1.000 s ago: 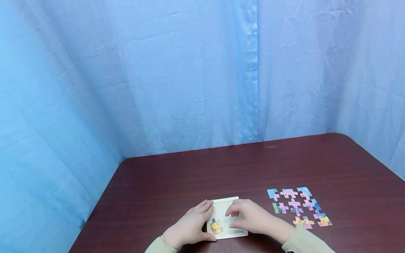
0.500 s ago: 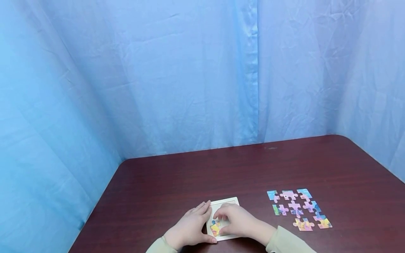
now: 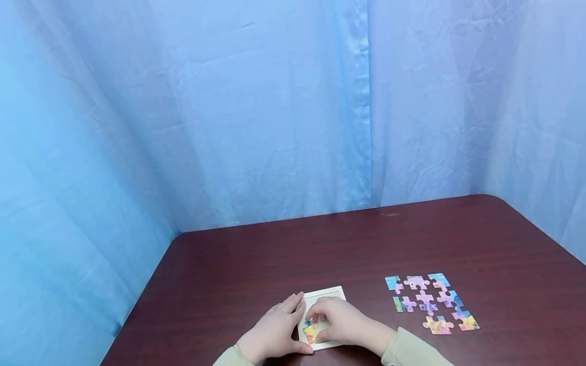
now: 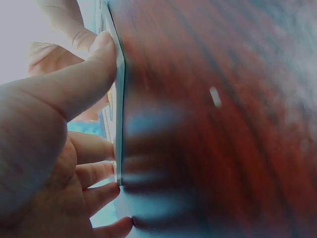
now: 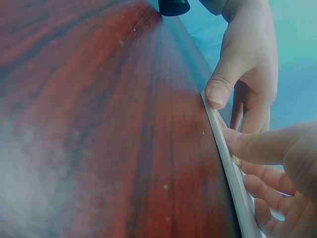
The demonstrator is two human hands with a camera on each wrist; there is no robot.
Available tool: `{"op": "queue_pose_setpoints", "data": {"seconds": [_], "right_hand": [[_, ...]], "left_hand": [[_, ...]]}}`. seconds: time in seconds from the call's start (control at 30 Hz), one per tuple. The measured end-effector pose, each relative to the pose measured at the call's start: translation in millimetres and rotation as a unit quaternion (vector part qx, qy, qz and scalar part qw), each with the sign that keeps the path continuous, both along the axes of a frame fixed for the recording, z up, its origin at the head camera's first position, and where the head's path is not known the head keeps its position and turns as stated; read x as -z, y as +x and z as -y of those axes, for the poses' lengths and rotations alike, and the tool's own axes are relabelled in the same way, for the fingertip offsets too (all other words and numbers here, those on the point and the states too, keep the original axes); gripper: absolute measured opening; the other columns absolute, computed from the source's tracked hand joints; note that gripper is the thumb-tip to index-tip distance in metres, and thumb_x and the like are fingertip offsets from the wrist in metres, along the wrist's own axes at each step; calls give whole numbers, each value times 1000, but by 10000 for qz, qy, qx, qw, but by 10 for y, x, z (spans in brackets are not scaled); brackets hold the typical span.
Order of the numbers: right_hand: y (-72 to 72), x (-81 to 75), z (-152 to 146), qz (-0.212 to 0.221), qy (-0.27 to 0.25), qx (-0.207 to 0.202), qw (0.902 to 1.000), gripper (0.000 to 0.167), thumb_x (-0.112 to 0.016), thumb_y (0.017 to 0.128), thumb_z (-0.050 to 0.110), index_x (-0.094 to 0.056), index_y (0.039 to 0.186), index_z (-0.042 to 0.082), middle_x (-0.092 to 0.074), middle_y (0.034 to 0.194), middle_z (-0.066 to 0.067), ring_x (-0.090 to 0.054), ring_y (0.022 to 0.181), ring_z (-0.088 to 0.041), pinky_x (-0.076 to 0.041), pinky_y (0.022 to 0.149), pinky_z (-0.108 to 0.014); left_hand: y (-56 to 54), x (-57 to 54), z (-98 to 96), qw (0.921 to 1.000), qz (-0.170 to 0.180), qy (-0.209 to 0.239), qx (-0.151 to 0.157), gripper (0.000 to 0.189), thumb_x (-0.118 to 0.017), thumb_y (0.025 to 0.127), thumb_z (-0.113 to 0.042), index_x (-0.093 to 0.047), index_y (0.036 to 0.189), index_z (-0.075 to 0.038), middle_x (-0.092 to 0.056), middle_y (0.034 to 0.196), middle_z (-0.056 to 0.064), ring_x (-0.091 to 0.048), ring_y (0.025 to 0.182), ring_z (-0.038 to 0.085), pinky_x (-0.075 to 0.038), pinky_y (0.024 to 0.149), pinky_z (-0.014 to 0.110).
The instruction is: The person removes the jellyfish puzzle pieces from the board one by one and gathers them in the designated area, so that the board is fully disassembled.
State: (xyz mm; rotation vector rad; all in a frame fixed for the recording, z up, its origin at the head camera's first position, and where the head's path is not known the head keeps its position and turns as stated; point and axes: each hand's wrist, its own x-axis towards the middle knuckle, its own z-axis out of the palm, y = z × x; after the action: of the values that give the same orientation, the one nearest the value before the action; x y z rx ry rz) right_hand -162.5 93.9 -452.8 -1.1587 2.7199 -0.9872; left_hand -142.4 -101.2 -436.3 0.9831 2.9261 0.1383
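Note:
A shallow white puzzle tray [image 3: 336, 291] lies near the front of the table. My left hand [image 3: 273, 330] rests along its left side, thumb on the near corner and straight fingers by the far one. Inside the tray, at the near left, is a yellow puzzle piece [image 3: 309, 334] with a blue tab. My right hand [image 3: 342, 321] reaches over the tray and pinches this piece at its right side with thumb and curled fingers, which partly hide it. The right wrist view shows the left thumb [image 5: 218, 94] pressing the tray's corner.
To the right, several loose puzzle pieces [image 3: 428, 302] lie spread in rough rows, pink, blue and yellow. The dark red wooden table [image 3: 238, 264] has rounded far corners. Blue curtains [image 3: 265, 112] hang behind it and on both sides.
My right hand has moved left and down over the tray to the yellow piece, which has shifted slightly toward the near left corner. My left hand has kept its place at the tray.

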Motion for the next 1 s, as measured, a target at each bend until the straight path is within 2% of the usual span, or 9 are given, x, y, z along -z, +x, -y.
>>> {"op": "queue_pose_setpoints", "data": {"seconds": [0.37, 0.73, 1.0], "right_hand": [[48, -15, 43, -156, 294, 305, 9990, 44, -84, 61, 15, -68, 101, 8, -52, 75, 13, -44, 71, 3, -43, 65, -19], [49, -14, 48, -346, 285, 305, 9985, 34, -84, 59, 15, -64, 87, 17, -47, 74, 15, -42, 69, 3, -40, 63, -17], [54, -32, 11, -61, -3, 140, 9999, 34, -81, 61, 5, -57, 81, 19, -48, 64, 15, -41, 61, 6, -37, 55, -15]], "left_hand": [[11, -5, -8, 10000, 50, -10, -44, 88, -73, 71, -56, -49, 137, -2, -41, 147, 14, -39, 136, 27, -42, 101, 41], [12, -7, -2, 9999, 102, -2, -23, 89, -72, 72, -58, -49, 137, -3, -40, 147, 14, -39, 136, 28, -43, 101, 44], [25, -16, -2, 10000, -5, 21, 1, 89, -73, 71, -56, -49, 136, -1, -42, 146, 15, -40, 135, 28, -43, 100, 42]]}}
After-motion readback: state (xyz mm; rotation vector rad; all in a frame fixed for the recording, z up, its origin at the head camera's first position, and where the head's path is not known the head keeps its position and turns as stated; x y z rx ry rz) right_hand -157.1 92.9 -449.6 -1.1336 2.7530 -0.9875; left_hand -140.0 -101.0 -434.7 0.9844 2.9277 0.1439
